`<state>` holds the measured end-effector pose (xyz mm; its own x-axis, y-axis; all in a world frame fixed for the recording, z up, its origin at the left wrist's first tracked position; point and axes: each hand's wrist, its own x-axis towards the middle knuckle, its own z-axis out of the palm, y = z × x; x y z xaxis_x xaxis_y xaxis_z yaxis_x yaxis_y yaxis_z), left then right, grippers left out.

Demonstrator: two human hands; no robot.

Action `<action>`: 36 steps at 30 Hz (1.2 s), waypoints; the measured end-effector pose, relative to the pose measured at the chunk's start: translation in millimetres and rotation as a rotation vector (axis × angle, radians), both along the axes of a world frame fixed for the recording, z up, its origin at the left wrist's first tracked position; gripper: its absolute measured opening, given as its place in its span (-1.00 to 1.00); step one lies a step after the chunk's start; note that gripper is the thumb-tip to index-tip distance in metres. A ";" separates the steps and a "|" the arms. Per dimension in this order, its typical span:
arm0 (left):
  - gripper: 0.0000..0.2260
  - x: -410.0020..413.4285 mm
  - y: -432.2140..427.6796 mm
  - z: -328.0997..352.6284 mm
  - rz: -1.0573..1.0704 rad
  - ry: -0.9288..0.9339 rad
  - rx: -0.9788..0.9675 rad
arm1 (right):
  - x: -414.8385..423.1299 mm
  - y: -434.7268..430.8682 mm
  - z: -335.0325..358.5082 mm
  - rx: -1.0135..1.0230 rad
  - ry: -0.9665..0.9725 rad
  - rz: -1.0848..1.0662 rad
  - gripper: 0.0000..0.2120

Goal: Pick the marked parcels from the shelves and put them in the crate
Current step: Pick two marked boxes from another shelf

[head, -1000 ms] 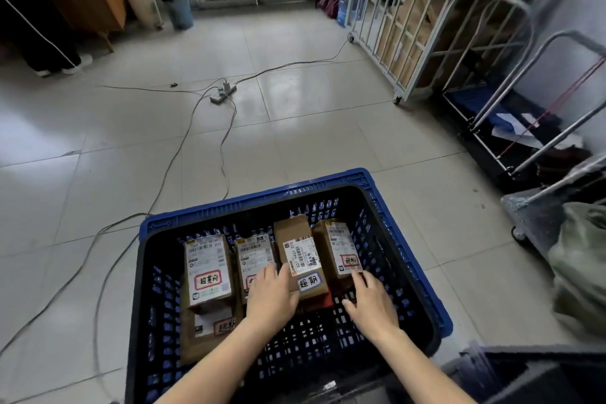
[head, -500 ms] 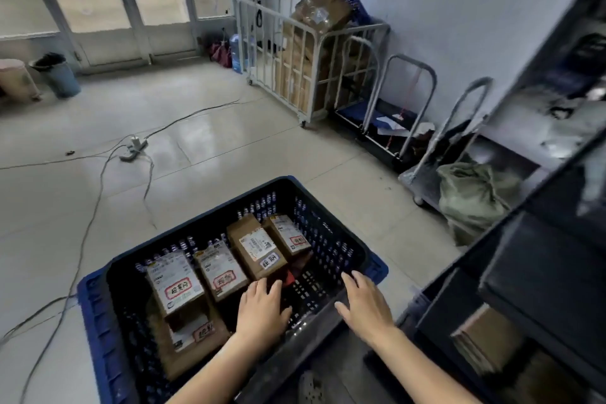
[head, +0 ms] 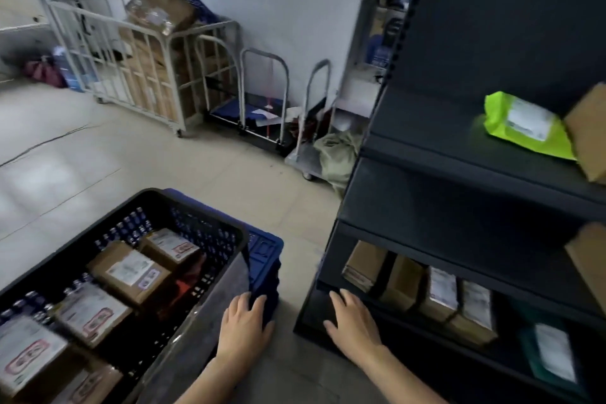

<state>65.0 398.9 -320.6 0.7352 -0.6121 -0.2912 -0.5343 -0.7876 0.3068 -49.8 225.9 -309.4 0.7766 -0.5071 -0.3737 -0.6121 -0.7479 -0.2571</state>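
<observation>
Just beyond the right grip (head: 352,325), shelf parcels (head: 439,289); left grip (head: 244,328) at the crate (head: 210,241) corner; both loose-fingered, empty.

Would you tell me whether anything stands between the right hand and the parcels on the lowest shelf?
Nothing visible does. The right hand is open at the front corner of the lowest shelf; the upright parcels stand just beyond, with only bare shelf between.
</observation>
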 end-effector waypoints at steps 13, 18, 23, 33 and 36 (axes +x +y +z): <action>-0.51 -148.6 -146.9 0.0 -0.186 0.052 0.045 | -190.5 -116.0 -5.3 0.057 0.000 -0.254 -0.42; -0.50 -204.4 -194.5 -5.9 -0.201 0.036 0.052 | -243.1 -155.1 -8.7 0.080 0.000 -0.264 -0.43; -0.52 -236.1 -219.0 -16.7 -0.207 0.052 0.095 | -270.4 -176.2 -16.4 0.056 -0.028 -0.278 -0.44; -0.50 -222.2 -226.2 -39.9 -0.289 0.036 0.143 | -266.4 -171.2 -40.2 0.088 -0.002 -0.315 -0.42; -0.49 -207.8 -223.3 -51.8 -0.305 0.033 0.143 | -254.1 -165.1 -51.3 0.099 0.012 -0.318 -0.43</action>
<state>-142.8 175.6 -372.4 0.5132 -0.7539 -0.4103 -0.7436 -0.6292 0.2261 -303.9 60.8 -360.7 0.5807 -0.6840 -0.4414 -0.8141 -0.4910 -0.3101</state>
